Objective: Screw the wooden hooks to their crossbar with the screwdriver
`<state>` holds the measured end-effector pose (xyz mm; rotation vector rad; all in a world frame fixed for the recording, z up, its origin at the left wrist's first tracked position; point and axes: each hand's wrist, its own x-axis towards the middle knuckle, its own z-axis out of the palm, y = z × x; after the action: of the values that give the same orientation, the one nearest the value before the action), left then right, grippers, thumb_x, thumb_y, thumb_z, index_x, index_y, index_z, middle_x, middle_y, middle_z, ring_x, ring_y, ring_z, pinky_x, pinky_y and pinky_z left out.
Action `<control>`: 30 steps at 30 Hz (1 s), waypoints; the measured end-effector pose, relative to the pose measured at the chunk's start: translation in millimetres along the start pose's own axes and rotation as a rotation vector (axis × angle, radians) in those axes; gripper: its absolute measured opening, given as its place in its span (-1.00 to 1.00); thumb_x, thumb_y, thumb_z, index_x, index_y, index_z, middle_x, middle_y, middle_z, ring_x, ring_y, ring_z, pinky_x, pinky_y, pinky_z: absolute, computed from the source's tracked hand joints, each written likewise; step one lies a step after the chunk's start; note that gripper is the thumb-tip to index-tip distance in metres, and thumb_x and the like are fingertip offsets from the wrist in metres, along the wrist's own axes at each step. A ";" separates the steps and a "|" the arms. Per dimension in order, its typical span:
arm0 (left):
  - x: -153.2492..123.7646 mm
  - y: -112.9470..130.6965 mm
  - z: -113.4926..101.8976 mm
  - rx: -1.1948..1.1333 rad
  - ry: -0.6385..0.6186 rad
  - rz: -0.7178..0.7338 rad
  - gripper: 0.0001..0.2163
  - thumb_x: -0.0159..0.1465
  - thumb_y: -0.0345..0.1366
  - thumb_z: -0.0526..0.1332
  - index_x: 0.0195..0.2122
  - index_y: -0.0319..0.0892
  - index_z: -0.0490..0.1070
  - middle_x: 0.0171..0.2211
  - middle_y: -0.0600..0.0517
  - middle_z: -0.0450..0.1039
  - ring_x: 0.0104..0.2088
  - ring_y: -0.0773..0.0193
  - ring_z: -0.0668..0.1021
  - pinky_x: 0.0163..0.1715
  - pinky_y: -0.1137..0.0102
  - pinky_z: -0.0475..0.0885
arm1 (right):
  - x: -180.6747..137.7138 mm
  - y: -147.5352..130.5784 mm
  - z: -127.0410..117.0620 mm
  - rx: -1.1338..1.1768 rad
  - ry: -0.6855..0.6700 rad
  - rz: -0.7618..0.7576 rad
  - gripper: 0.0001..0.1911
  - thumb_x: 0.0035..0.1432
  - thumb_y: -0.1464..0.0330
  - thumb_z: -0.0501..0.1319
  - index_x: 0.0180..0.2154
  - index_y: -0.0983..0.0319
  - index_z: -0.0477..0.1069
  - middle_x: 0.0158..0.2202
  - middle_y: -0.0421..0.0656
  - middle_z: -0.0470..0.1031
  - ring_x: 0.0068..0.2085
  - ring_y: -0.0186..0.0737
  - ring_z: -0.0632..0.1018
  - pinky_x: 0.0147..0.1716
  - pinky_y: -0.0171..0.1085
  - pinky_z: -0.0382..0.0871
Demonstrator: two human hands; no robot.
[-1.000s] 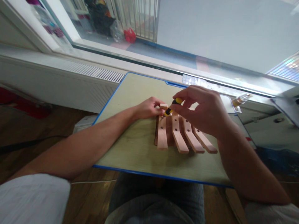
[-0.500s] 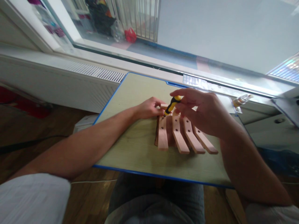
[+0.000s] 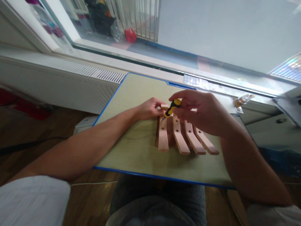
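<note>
My right hand point(image 3: 197, 110) is closed around the handle of a small yellow-and-black screwdriver point(image 3: 172, 107), tilted with its tip down at the upper hole of the leftmost bent wooden strip point(image 3: 163, 138). My left hand point(image 3: 151, 109) pinches the far end of that same strip with thumb and fingers. Several such pale strips, each with dark holes, lie side by side across a reddish-brown board point(image 3: 171, 128), their near ends jutting past its edge. My right hand partly covers the far ends of the strips on the right.
The board lies on a pale table point(image 3: 131, 150) with a blue rim. Beyond it are a white radiator point(image 3: 98, 72) and a window sill. A clear container point(image 3: 243, 99) with amber contents lies at the right. My legs are under the near edge.
The screwdriver handle has tilted and turned slightly, and my right-hand fingers have shifted on it. The tip stays at the same strip; my left hand keeps its place.
</note>
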<state>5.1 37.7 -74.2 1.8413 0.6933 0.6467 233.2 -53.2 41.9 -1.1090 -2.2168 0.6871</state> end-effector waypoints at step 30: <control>-0.8 0.9 -1.5 -0.017 0.006 0.013 -0.82 0.16 -0.21 0.37 -0.37 -0.24 0.61 -0.47 0.08 0.45 -0.41 0.30 0.47 -0.42 0.43 0.30 | -3.7 -11.6 3.3 -0.195 -0.031 -0.148 -0.65 0.49 0.10 0.28 -0.20 0.25 0.57 -0.43 -0.22 0.52 -0.46 -0.38 0.39 -0.42 -0.33 0.23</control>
<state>3.7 37.8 -72.9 1.8306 0.6788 0.6650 226.6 -63.0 46.2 -1.0185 -2.4046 0.4353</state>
